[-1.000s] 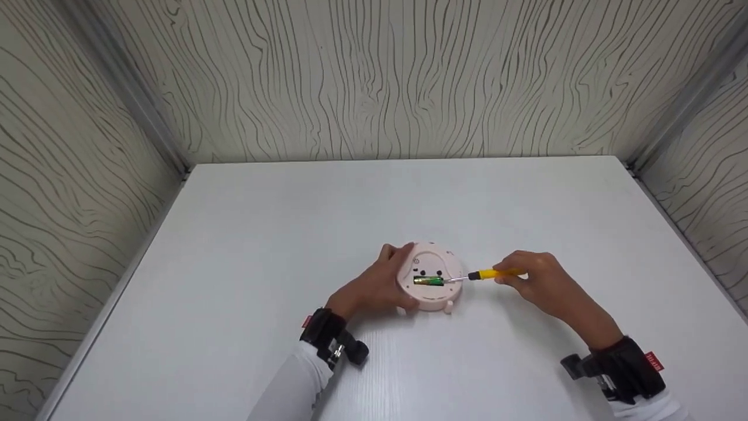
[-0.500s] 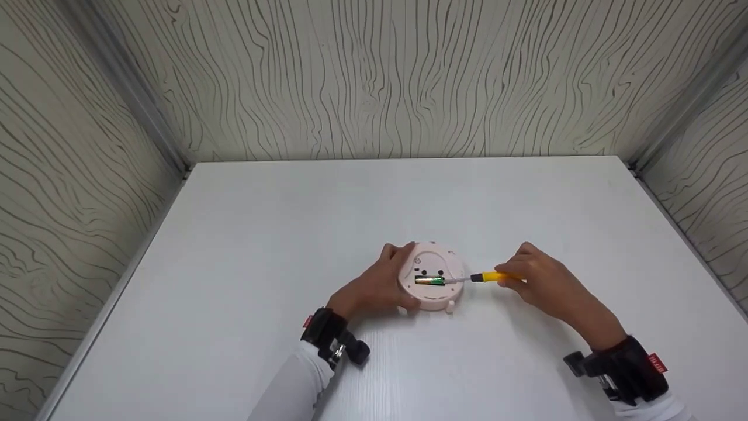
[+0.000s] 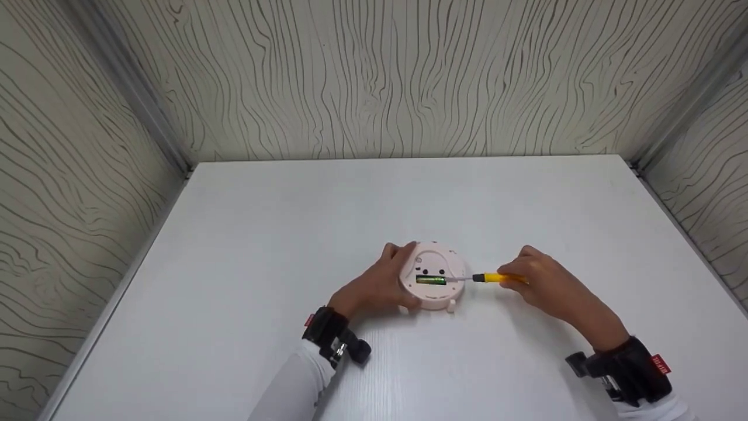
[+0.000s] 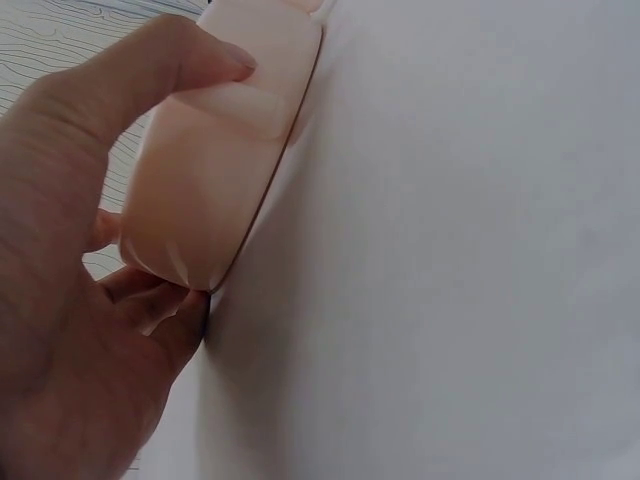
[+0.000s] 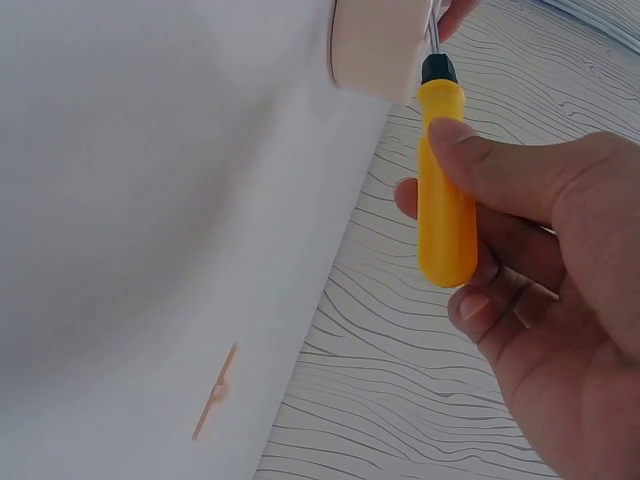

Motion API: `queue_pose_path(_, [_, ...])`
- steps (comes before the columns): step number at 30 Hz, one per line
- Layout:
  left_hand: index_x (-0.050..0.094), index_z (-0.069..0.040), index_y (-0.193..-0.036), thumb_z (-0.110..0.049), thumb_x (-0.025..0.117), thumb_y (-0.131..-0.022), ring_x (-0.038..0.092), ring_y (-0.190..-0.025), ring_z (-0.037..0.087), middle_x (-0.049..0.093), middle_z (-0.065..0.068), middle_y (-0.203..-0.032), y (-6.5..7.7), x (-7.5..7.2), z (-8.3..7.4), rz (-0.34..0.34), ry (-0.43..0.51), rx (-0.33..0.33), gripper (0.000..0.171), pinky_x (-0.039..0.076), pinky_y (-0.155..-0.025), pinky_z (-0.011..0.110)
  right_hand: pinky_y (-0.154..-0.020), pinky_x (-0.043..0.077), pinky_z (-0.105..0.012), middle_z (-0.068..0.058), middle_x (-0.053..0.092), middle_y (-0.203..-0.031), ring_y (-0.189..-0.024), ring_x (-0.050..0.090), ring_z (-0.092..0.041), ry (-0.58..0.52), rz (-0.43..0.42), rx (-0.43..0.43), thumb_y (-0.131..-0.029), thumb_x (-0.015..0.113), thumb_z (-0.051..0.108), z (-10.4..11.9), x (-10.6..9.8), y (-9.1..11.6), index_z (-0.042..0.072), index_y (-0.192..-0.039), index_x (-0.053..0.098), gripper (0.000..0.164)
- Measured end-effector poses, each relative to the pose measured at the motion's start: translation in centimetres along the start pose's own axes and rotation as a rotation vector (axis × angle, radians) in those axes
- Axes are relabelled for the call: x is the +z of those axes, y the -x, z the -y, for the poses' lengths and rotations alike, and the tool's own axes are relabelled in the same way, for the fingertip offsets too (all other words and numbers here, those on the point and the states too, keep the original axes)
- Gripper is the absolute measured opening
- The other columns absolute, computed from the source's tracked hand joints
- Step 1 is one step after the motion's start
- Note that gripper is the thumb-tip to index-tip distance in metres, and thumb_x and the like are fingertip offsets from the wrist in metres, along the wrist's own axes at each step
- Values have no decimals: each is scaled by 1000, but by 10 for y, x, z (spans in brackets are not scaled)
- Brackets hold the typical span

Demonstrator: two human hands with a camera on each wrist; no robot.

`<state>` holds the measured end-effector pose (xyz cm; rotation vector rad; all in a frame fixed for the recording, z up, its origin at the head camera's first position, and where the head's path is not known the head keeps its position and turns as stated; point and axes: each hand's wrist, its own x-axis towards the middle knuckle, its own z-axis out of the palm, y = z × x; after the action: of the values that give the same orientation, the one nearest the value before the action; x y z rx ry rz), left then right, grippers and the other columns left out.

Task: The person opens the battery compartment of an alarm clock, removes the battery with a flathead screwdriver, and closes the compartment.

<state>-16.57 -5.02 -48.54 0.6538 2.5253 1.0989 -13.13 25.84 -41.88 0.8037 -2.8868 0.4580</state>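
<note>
A round pale pink clock (image 3: 432, 298) lies back up on the table, with its small feet toward the person. In its uncovered battery slot sits a green battery (image 3: 430, 280). My left hand (image 3: 383, 283) grips the clock's left side, thumb at the near rim and fingers at the far rim; the left wrist view shows the thumb (image 4: 190, 60) against the side wall. My right hand (image 3: 540, 283) pinches the yellow handle of a screwdriver (image 5: 447, 210). Its metal shaft reaches the right end of the battery slot; the exact tip contact is too small to tell.
The white table (image 3: 292, 216) meets patterned wall panels (image 3: 374, 76) at the back and both sides. In the right wrist view, a thin pinkish strip with a small bump (image 5: 216, 392) lies on the table. Black camera straps (image 3: 625, 371) sit on both wrists.
My right fingers have shifted on the screwdriver handle, and the screwdriver sits more level. The battery looks straighter in its slot than a second ago. My left hand keeps its grip.
</note>
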Motion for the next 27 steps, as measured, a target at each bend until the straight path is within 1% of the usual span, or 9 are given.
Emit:
queue_pose_path(6, [14, -35, -155, -41, 79, -65, 45, -114, 14, 34, -2, -127, -1, 0, 0, 2, -7, 7, 112, 42, -100, 31, -62, 49, -21, 1, 67, -79, -75, 50, -9, 2, -15, -3, -76, 80, 7, 2, -2, -2, 8, -94, 78, 18])
queue_pose_path(13, [15, -36, -155, -39, 80, -65, 45, -113, 13, 34, -3, -124, 0, -1, -2, 0, 0, 15, 111, 42, -98, 30, -57, 45, -19, -2, 67, -76, -69, 47, -9, 30, -61, 5, -75, 82, 9, 3, -3, -2, 6, -92, 77, 18])
queue_pose_path(17, [16, -36, -155, -38, 81, -65, 46, -109, 14, 35, -2, -123, -1, 0, 0, -3, 2, 25, 110, 42, -96, 29, -56, 43, -19, -4, 69, -76, -67, 46, -9, 15, -79, 36, -74, 82, 8, 5, -4, -1, 6, -92, 77, 19])
queue_pose_path(20, [17, -36, -154, -39, 82, -65, 46, -109, 14, 35, -2, -122, -2, 0, 1, -4, 9, 30, 110, 42, -97, 29, -57, 43, -22, -6, 71, -78, -66, 49, -11, -6, -88, 79, -74, 82, 7, 6, -4, -1, 4, -92, 77, 19])
queue_pose_path(22, [17, -36, -154, -39, 83, -65, 46, -109, 14, 35, -2, -121, -2, 1, 1, -3, 14, 34, 111, 42, -97, 29, -57, 44, -23, -8, 73, -79, -65, 51, -12, -7, -97, 90, -73, 82, 6, 6, -4, -1, 4, -91, 77, 19])
queue_pose_path(24, [17, -36, -154, -40, 83, -65, 46, -110, 14, 35, -2, -122, -2, 0, 1, -5, 18, 37, 111, 41, -98, 29, -58, 45, -24, -9, 73, -79, -64, 52, -12, 1, -116, 84, -73, 83, 7, 5, -4, -2, 3, -90, 76, 19])
queue_pose_path(27, [17, -35, -155, -42, 84, -65, 45, -111, 14, 35, -2, -122, -2, 0, 1, -8, 18, 41, 112, 41, -100, 30, -55, 45, -22, -10, 73, -76, -60, 52, -12, 14, -149, 63, -71, 84, 7, 3, -3, -2, 2, -87, 75, 18])
